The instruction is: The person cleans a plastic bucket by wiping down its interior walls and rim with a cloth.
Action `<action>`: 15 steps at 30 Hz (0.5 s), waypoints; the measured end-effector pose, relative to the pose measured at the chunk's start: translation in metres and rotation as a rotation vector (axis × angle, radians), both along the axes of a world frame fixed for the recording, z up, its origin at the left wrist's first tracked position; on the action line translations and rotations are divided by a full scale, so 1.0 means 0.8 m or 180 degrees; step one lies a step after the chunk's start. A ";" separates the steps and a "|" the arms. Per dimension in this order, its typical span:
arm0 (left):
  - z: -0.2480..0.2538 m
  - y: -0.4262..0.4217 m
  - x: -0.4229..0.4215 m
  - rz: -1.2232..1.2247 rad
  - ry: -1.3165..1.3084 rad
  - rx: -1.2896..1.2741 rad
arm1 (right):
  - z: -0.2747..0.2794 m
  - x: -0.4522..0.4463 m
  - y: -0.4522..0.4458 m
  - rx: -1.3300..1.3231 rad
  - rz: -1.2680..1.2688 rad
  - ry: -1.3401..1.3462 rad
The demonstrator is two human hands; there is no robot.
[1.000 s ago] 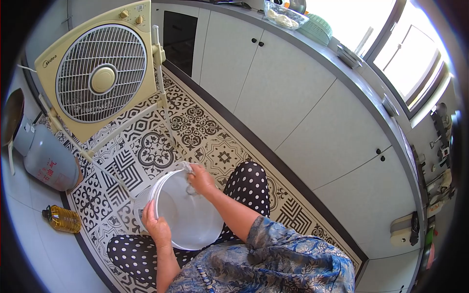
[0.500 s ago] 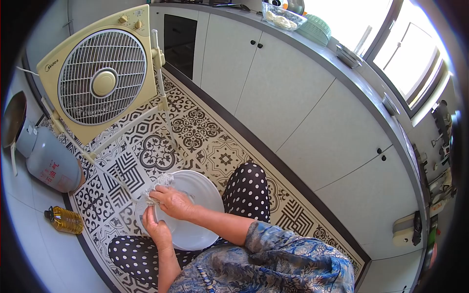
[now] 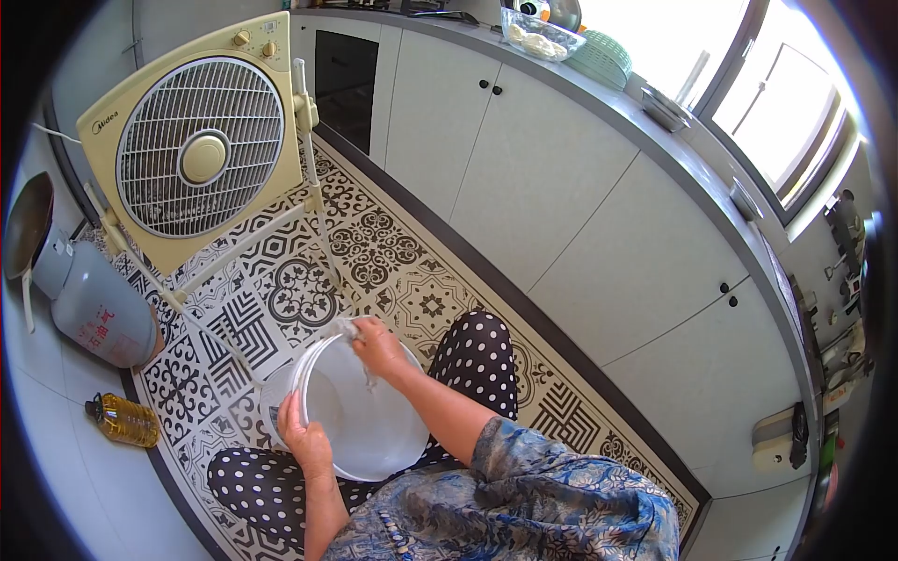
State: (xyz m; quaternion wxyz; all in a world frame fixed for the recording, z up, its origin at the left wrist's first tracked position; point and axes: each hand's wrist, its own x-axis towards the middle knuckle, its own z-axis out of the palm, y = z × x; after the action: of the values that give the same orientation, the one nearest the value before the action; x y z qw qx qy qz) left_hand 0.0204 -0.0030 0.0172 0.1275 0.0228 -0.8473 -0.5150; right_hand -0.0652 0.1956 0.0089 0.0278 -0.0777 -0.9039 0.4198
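Observation:
A white bucket (image 3: 374, 430) is tilted between my knees, its mouth toward me. My left hand (image 3: 304, 438) grips the bucket's rim on its left side. My right hand (image 3: 382, 348) is closed on a pale wet cloth (image 3: 344, 327) at the far edge of the rim. Part of the cloth hangs inside the bucket below my fingers. The fingertips of my right hand are partly hidden by the cloth.
A cream box fan (image 3: 204, 159) stands on the patterned floor (image 3: 374, 245) ahead. At the left are a grey gas cylinder (image 3: 103, 304) and an oil bottle (image 3: 126, 420). White cabinets (image 3: 552, 187) run along the right, with a glass bowl (image 3: 538, 39) on the counter.
My right hand went with the cloth to the left part of the rim, then back to the far edge. The bucket's tilt shifted slightly. My left hand stayed at the rim.

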 end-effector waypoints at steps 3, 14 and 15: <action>-0.002 0.002 0.000 -0.0085 0.0068 -0.0110 | -0.006 0.000 0.013 0.0070 -0.0275 -0.0027; -0.006 0.019 0.021 0.0216 0.0443 -0.0047 | 0.045 -0.025 -0.020 -0.0172 -0.0033 0.0670; -0.012 0.023 0.027 0.0348 0.0343 -0.0080 | 0.043 -0.027 -0.023 -0.0058 0.0225 0.0661</action>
State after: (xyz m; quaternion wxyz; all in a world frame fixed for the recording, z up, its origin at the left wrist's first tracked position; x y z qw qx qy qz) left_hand 0.0418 0.0154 0.0079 0.2011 0.0397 -0.8431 -0.4971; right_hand -0.0867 0.1769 0.0435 0.1058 -0.0020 -0.8944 0.4346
